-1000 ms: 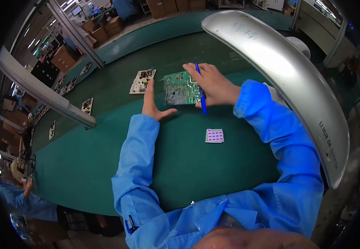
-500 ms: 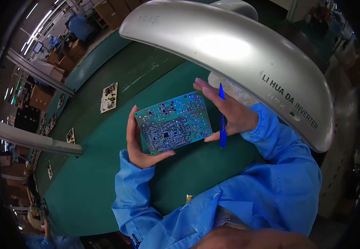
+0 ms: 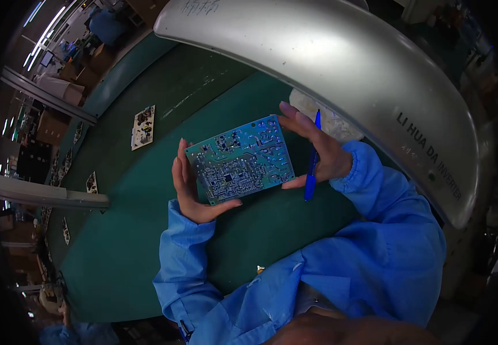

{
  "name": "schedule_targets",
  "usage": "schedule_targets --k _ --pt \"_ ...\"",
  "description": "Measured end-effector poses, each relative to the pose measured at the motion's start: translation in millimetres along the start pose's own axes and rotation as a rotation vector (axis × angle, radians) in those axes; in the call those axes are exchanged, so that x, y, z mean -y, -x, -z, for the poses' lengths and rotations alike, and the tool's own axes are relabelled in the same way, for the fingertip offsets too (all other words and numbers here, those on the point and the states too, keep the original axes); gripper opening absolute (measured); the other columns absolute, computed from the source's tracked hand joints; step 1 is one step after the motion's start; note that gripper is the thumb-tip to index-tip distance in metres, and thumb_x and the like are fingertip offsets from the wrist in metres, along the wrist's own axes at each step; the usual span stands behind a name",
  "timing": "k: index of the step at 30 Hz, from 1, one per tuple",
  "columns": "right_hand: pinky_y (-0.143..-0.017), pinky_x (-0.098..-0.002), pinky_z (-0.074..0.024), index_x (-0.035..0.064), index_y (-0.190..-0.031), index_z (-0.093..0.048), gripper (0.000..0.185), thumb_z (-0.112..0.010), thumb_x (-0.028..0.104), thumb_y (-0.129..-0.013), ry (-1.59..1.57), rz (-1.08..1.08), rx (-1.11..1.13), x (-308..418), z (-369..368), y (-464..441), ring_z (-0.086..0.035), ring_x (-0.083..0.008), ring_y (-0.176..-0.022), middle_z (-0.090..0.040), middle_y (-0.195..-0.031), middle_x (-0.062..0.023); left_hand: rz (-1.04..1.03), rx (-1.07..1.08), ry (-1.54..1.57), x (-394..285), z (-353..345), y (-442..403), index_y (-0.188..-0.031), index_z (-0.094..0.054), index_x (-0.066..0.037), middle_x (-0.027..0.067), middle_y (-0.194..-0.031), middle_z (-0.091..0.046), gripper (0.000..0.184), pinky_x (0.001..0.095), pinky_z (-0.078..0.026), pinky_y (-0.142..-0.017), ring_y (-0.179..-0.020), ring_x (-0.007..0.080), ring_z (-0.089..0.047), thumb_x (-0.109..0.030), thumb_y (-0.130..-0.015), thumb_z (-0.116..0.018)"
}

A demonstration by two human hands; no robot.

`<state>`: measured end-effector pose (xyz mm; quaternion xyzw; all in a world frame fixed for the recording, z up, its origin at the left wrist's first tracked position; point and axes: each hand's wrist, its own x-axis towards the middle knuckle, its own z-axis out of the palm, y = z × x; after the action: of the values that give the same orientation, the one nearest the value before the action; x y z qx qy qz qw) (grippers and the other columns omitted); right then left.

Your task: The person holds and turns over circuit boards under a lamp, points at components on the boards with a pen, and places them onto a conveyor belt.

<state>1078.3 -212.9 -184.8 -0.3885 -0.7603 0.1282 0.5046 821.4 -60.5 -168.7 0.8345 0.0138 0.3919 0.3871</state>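
Note:
A circuit board (image 3: 240, 160) with its soldered side up is held between both my hands, tilted, its right end higher. My left hand (image 3: 191, 192) grips the left end, thumb along the lower edge and fingers behind the left edge. At the right end, my right hand (image 3: 320, 146) holds the board by its edges, with the thumb near the lower corner. A blue pen (image 3: 312, 178) is also tucked in my right hand, crossing the palm with its tip upward. How the fingers hold the pen is partly hidden.
A large silver lamp (image 3: 318, 57) overhangs the right side. Beneath it sits a clear plastic bag (image 3: 332, 118). More boards (image 3: 143, 127) lie along the belt (image 3: 174, 98) to the left. A metal post (image 3: 47, 195) juts in from the left. A small yellowish piece (image 3: 260, 269) lies near my body.
The view has shifted slightly, so the lamp appears larger and lower right. The board stays in both hands, tilted a little differently; the pen leans more to the right at its top.

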Motion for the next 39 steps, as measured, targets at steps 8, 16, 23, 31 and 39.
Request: schedule_targets --k 8,16,23,31,39 --pt "-0.106 -0.0499 -0.027 0.0128 -0.146 -0.003 0.123 -0.088 0.016 -0.057 0.068 -0.11 -0.026 0 8 6 -0.03 -0.0404 -0.132 -0.013 -0.147 -0.0292 0.0 0.021 -0.057 2 -5 -3 -0.146 0.003 -0.015 0.0248 -0.149 -0.007 0.132 0.0481 -0.032 -0.105 -0.133 0.0373 -0.028 -0.034 -0.053 -0.089" --pt "-0.104 -0.0507 -0.0309 0.0117 -0.146 -0.001 0.126 -0.089 0.016 -0.057 -0.809 0.033 -0.575 -9 -29 0 -0.031 -0.0415 -0.132 -0.012 -0.148 -0.0283 0.08 -0.008 -0.143 -12 -10 -5 -0.142 -0.012 -0.004 0.0199 -0.143 -0.024 0.131 0.042 -0.029 -0.106 -0.128 0.0323 -0.036 -0.037 -0.044 -0.093" --pt "-0.103 -0.0519 -0.031 0.0111 -0.146 0.0 0.126 -0.089 0.021 -0.057 -0.106 -0.108 -0.042 -6 18 3 -0.033 -0.0432 -0.13 -0.014 -0.147 -0.0285 0.097 -0.039 -0.154 -17 -16 -9 -0.14 -0.016 -0.002 0.0187 -0.14 -0.026 0.128 0.0403 -0.031 -0.105 -0.125 0.0302 -0.038 -0.038 -0.044 -0.093" --pt "-0.105 -0.0522 -0.0288 0.012 -0.146 -0.004 0.122 -0.088 0.021 -0.058 -0.11 0.025 -0.114 -18 17 5 -0.035 -0.0434 -0.129 -0.017 -0.146 -0.0298 0.003 -0.028 -0.191 -13 -19 -13 -0.142 -0.014 -0.008 0.0221 -0.141 -0.024 0.127 0.043 -0.033 -0.104 -0.128 0.0334 -0.036 -0.035 -0.045 -0.093" --pt "-0.106 -0.0514 -0.0266 0.0127 -0.146 -0.007 0.121 -0.088 0.022 -0.058 0.047 -0.087 -0.062 -7 32 8 -0.039 -0.0408 -0.127 -0.021 -0.145 -0.0291 -0.046 -0.019 -0.195 -15 -25 -19 -0.144 -0.01 -0.014 0.0251 -0.143 -0.022 0.129 0.0459 -0.036 -0.102 -0.126 0.0364 -0.038 -0.032 -0.047 -0.093"
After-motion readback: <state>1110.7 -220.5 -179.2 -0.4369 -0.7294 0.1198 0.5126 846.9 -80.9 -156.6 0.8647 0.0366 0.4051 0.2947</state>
